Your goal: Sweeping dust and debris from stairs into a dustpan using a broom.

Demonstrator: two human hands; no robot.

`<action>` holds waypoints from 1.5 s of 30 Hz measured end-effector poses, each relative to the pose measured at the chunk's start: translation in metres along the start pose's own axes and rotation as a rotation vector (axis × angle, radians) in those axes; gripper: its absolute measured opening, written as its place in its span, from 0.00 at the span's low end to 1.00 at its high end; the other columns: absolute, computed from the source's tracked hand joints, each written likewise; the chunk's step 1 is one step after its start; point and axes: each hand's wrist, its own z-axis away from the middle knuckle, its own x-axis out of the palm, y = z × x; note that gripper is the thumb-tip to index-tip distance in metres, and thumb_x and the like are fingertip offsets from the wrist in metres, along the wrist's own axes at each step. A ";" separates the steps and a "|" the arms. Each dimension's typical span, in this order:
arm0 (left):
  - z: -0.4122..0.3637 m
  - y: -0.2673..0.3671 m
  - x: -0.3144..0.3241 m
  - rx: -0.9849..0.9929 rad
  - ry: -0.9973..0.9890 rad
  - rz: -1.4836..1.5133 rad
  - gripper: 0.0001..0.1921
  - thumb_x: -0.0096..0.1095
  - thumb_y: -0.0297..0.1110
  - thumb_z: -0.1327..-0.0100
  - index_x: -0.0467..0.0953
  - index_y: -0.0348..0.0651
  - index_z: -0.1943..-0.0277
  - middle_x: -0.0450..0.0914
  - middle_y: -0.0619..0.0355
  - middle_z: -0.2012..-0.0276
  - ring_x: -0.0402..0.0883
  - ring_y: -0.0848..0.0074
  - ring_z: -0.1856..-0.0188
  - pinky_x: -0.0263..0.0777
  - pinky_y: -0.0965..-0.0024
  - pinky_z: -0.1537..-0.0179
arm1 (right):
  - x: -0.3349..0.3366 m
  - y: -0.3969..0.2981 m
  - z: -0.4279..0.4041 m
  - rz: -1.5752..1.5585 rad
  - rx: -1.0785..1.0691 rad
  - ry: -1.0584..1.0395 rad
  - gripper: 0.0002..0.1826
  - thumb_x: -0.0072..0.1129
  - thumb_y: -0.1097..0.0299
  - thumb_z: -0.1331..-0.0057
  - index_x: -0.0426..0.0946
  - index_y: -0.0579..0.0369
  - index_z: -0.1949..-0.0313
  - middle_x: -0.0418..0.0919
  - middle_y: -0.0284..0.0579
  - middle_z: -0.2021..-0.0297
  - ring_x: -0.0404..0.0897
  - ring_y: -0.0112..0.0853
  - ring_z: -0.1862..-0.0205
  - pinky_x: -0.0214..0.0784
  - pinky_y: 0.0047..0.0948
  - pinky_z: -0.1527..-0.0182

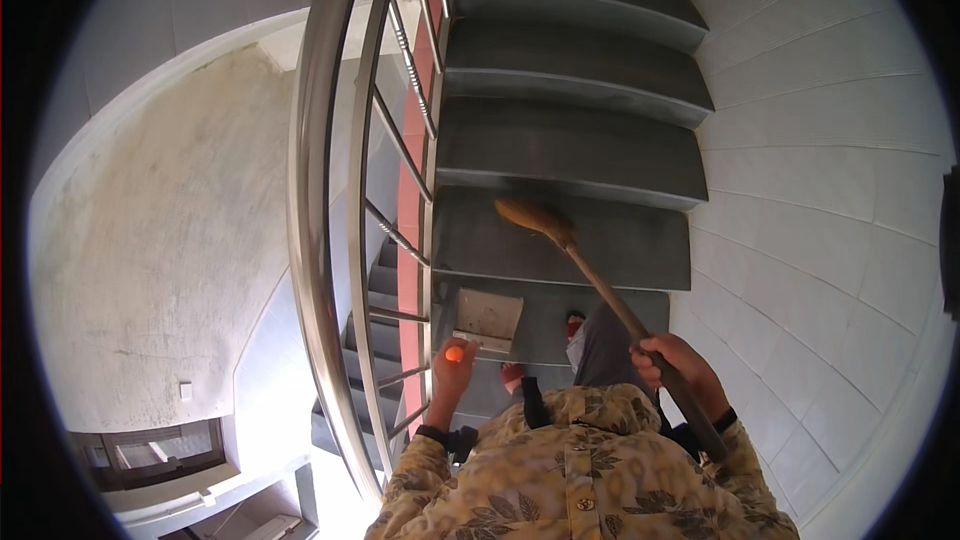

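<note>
My right hand (679,366) is closed around the wooden handle of a broom (600,281). The broom's brown bristle head lies over a dark grey stair tread (630,240) in front of me, pointing up and left. My left hand (454,364) grips the orange-ended handle of a dustpan (489,319). Its light, shallow pan hangs over the tread below, left of my feet, with some small dirt in it. Most of the dustpan's handle is hidden by my fist.
Grey stairs (570,139) rise ahead. A stainless steel handrail (309,202) with bars runs along the left, above a lower flight of steps (375,330). A white tiled wall (810,202) borders the right. My feet, in red footwear (512,375), stand on different treads.
</note>
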 end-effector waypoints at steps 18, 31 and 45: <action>-0.018 -0.014 -0.014 -0.001 -0.004 0.101 0.11 0.68 0.35 0.42 0.75 0.39 0.62 0.79 0.55 0.73 0.80 0.75 0.71 0.74 0.71 0.67 | 0.000 -0.007 -0.016 0.165 -0.072 0.016 0.09 0.45 0.64 0.32 0.68 0.56 0.66 0.68 0.34 0.78 0.67 0.22 0.81 0.61 0.24 0.79; 0.041 0.064 -0.115 0.218 -0.203 -0.444 0.25 0.70 0.23 0.50 0.71 0.39 0.48 0.78 0.49 0.54 0.82 0.66 0.61 0.76 0.68 0.63 | -0.010 -0.016 0.022 0.048 -0.062 -0.055 0.10 0.45 0.64 0.33 0.68 0.58 0.61 0.67 0.33 0.77 0.66 0.21 0.81 0.59 0.22 0.81; -0.015 0.133 -0.182 0.682 0.810 -0.653 0.14 0.61 0.25 0.40 0.71 0.35 0.51 0.74 0.44 0.51 0.77 0.56 0.54 0.70 0.60 0.49 | 0.006 -0.013 -0.021 0.048 0.084 -0.024 0.09 0.46 0.63 0.33 0.67 0.56 0.63 0.67 0.34 0.77 0.67 0.22 0.80 0.60 0.23 0.79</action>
